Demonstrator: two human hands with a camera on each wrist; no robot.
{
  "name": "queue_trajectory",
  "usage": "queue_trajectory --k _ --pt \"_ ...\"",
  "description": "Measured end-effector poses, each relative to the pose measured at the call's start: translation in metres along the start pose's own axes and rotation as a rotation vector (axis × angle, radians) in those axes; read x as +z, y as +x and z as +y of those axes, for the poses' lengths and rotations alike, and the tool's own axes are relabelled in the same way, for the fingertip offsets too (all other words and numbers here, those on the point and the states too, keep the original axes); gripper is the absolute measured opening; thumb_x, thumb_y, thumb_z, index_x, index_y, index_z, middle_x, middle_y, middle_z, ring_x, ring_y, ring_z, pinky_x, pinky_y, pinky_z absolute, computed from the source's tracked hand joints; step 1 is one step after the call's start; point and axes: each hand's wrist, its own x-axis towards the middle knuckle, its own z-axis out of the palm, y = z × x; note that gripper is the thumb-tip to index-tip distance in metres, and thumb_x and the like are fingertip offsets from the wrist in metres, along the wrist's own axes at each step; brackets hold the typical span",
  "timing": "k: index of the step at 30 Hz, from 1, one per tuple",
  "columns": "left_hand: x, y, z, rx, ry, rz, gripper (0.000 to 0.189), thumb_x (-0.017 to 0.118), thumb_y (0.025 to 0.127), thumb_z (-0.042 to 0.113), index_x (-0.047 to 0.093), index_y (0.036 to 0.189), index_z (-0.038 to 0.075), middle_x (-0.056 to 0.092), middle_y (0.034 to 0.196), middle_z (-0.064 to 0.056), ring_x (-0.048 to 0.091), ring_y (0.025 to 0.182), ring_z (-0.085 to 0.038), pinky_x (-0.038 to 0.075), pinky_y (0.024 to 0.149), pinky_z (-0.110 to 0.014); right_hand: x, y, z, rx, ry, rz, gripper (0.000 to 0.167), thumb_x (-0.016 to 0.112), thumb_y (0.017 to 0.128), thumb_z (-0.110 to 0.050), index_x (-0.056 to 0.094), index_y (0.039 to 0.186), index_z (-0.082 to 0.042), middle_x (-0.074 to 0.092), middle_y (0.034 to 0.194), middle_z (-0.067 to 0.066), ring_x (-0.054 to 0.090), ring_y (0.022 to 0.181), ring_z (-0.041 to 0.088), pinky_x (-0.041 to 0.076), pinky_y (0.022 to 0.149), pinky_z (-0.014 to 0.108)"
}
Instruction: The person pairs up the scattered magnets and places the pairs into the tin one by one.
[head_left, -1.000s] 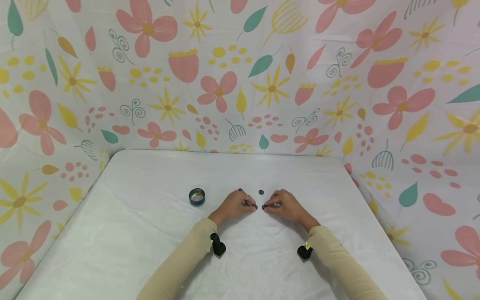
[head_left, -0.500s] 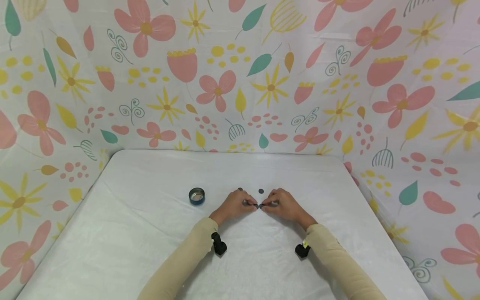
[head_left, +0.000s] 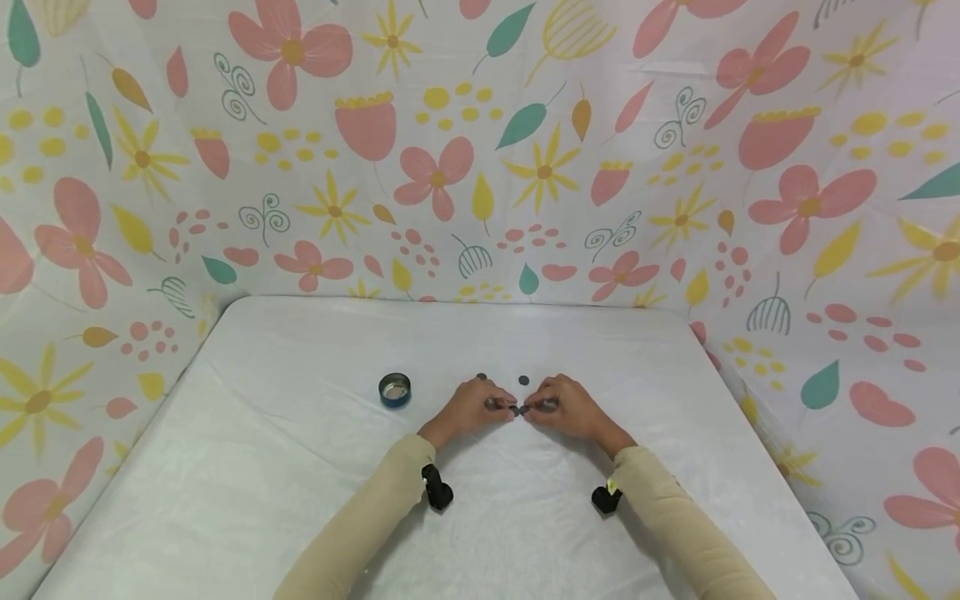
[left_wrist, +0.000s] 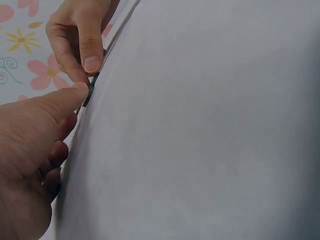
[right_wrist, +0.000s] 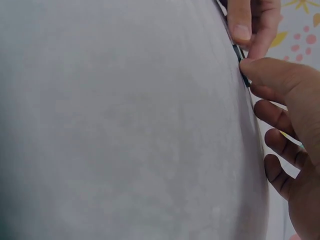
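Closer together than a second ago, the left disc [head_left: 514,411] and right disc [head_left: 524,410], both small and dark, lie between two hands; whether they touch is unclear. Leftmost on the white-covered table [head_left: 247,467] stands an open round tin [head_left: 394,390]. Next, the left hand [head_left: 467,410] pinches the left disc between thumb and finger; a dark piece [head_left: 482,377] shows partly just beyond its knuckles. A loose disc [head_left: 523,380] lies flat beyond the pinched pair. Rightmost, the right hand [head_left: 572,410] pinches the right disc likewise. Wrist views show what the head view hides: the pinched discs nearly edge-on, like dark slivers, and each hand's remaining fingers curled.
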Motion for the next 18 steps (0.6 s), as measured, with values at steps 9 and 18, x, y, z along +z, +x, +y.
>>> queue_trajectory --k 9,18 --pt "-0.043 -0.036 0.006 -0.089 -0.021 0.074 0.044 0.073 0.096 0.038 0.069 0.134 0.014 0.07 0.122 0.0 0.061 0.115 -0.017 0.05 0.099 -0.04 -0.02 0.004 -0.001 0.043 0.047 0.047 0.025 0.083 0.088 -0.029 0.081 0.107 -0.012 0.073 0.1 -0.003 0.065 0.093 0.019 0.054 0.078 0.042" --pt "-0.094 -0.082 -0.023 -0.134 0.069 0.247 0.054 0.081 0.088 0.041 0.068 0.136 0.019 0.062 0.138 0.0 0.049 0.132 -0.024 0.036 0.11 -0.052 -0.019 0.019 -0.007 0.028 0.114 0.028 0.035 0.083 0.087 -0.036 0.08 0.113 -0.012 0.073 0.109 0.0 0.065 0.101 0.023 0.054 0.079 0.043"
